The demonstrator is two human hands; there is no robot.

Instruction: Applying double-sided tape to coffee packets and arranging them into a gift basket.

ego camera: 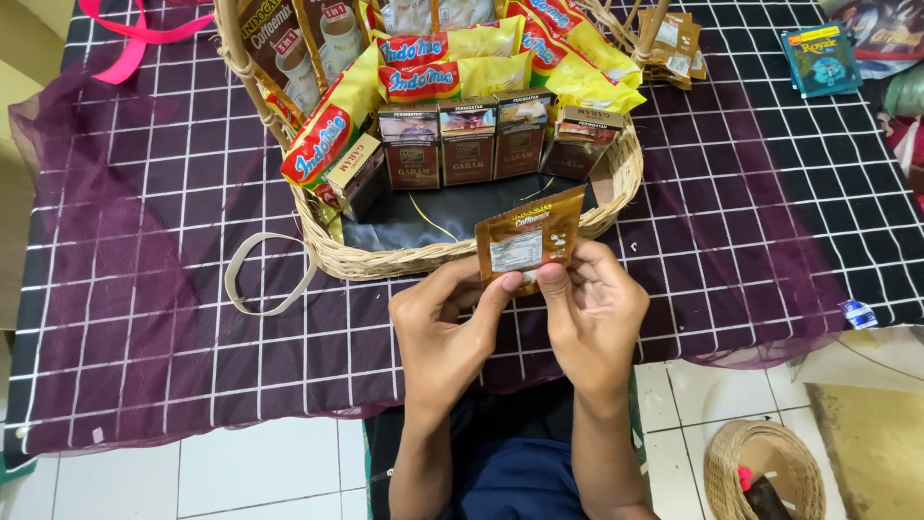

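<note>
Both my hands hold one small brown sachet (527, 241) upright in front of me. My left hand (445, 327) pinches its lower left edge and my right hand (594, 313) its lower right edge. Just behind the sachet stands a woven wicker basket (385, 258). Inside it, several small brown boxes (469, 144) stand in a row, with yellow and red noodle packets (452, 77) lying behind them and along the left side. Larger brown drink packs (298, 43) lean at the basket's back left.
The basket sits on a black cloth with a white grid (760, 173), laid over purple netting (106, 279). A beige strap loop (260, 274) lies left of the basket. More brown sachets (674, 43) and a blue packet (820, 58) lie at the back right. A small empty wicker basket (765, 472) stands on the floor tiles.
</note>
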